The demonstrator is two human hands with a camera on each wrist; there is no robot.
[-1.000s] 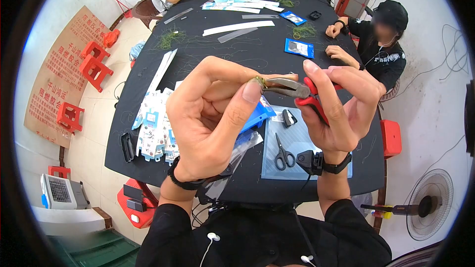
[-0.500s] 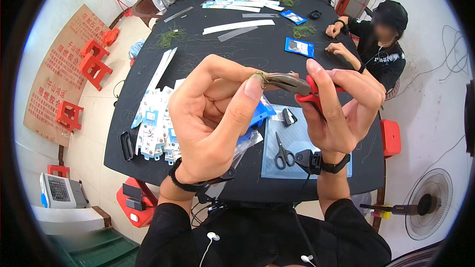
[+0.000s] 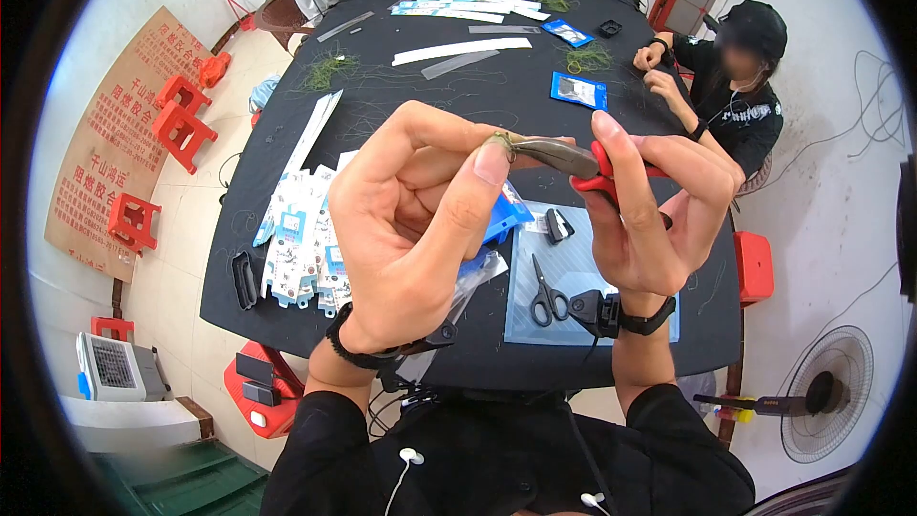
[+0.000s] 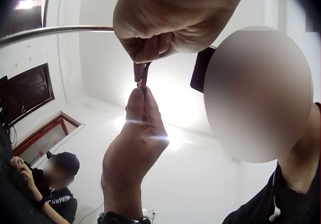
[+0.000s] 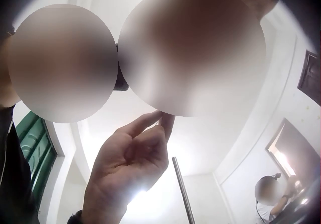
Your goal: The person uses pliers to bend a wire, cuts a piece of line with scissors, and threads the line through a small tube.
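In the head view my left hand (image 3: 411,229) is raised over the table and pinches a small tuft of green thread (image 3: 501,139) between thumb and forefinger. Facing it, my right hand (image 3: 659,210) grips small pliers (image 3: 559,155) with red handles. The tips of the pliers meet the green tuft right at the left thumb's tip. From below, the left wrist view has my left hand at the top and my right hand (image 4: 131,154) beneath, fingertips close together. A blur hides much of the right wrist view, but my left hand (image 5: 128,166) shows there.
Beneath my hands lie a light-blue cutting mat (image 3: 583,320), black scissors (image 3: 548,301) and printed cards (image 3: 298,248). Farther off are green thread bundles (image 3: 330,72), white strips (image 3: 458,51) and blue packets (image 3: 578,92). A person (image 3: 740,86) sits at the right edge.
The pliers have rolled in my right hand, from their broad pivot face to a narrower, darker side. My left hand has shifted slightly up and right, still pinching the tuft.
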